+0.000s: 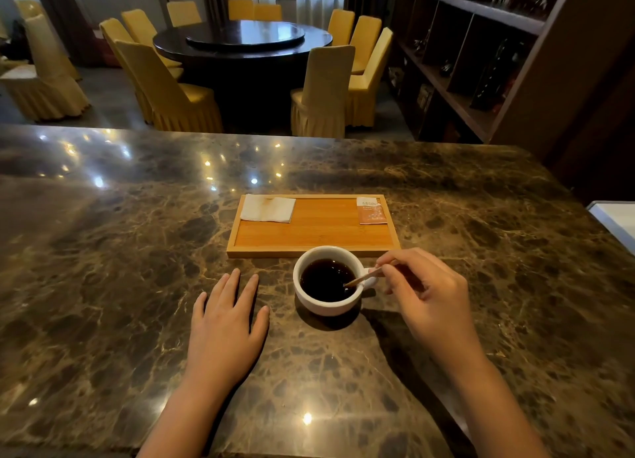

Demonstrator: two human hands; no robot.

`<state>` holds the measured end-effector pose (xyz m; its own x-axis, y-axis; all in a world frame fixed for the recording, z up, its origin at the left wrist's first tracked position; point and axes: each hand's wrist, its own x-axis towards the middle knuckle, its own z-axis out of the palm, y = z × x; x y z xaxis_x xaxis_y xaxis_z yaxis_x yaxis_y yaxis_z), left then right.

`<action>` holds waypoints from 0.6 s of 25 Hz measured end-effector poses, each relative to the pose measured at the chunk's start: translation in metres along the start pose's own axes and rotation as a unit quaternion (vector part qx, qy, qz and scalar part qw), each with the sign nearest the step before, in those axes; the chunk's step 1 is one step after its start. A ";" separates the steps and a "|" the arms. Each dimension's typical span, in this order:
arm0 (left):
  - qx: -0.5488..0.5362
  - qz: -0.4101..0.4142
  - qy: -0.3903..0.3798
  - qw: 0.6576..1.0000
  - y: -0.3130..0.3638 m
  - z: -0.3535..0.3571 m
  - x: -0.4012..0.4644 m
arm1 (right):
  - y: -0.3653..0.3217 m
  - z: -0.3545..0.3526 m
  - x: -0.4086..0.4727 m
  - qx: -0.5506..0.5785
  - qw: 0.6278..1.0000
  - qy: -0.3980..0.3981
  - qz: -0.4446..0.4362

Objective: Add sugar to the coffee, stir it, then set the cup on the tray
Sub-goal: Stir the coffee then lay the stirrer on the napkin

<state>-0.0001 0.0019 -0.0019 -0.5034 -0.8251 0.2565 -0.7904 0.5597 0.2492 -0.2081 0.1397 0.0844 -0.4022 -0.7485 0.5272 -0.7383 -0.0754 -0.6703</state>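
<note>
A white cup [311, 297] of black coffee stands on the marble counter, just in front of the wooden tray [311, 236]. My right hand [426, 292] pinches a thin wooden stir stick [362, 280] whose tip dips into the coffee at the cup's right side. My left hand [226, 323] lies flat on the counter to the left of the cup, fingers spread, holding nothing. An orange sugar packet [371, 210] lies in the tray's far right corner. A folded white napkin [268, 209] rests in its far left corner.
The marble counter [137, 251] stretches wide on both sides. A white object [615, 220] sits at its right edge. Beyond the counter stand a dark round dining table [242, 41] with yellow-covered chairs and a dark shelf unit [481, 55] on the right.
</note>
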 end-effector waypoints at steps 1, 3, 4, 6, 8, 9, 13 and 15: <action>0.002 0.000 -0.001 1.000 0.000 0.000 0.000 | -0.002 -0.001 -0.001 0.016 1.000 0.002 0.016; 0.005 0.000 -0.002 1.000 0.000 0.001 0.000 | -0.004 0.001 -0.002 0.088 0.993 0.007 0.076; 0.006 0.000 -0.003 1.000 -0.001 0.001 0.000 | -0.004 0.004 -0.002 0.136 0.985 0.006 0.108; 0.007 0.001 -0.002 1.000 -0.001 0.002 0.000 | -0.002 0.014 -0.001 0.222 0.963 0.008 0.151; 0.009 0.002 -0.002 1.000 -0.001 0.002 0.000 | 0.001 0.025 0.002 0.249 0.955 0.030 0.155; 0.009 0.002 -0.003 1.000 -0.001 0.002 0.000 | 0.002 0.028 0.003 0.233 0.961 0.045 0.144; 0.003 -0.002 -0.003 1.000 -0.001 0.001 0.000 | 0.007 0.019 0.003 0.067 0.994 0.066 0.056; 0.003 -0.001 -0.004 1.000 -0.001 0.001 0.000 | 0.003 0.009 0.002 0.017 0.998 0.055 0.037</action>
<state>0.0002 0.0010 -0.0032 -0.5043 -0.8271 0.2482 -0.7935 0.5573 0.2447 -0.2062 0.1319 0.0784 -0.5133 -0.6760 0.5287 -0.6867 -0.0460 -0.7255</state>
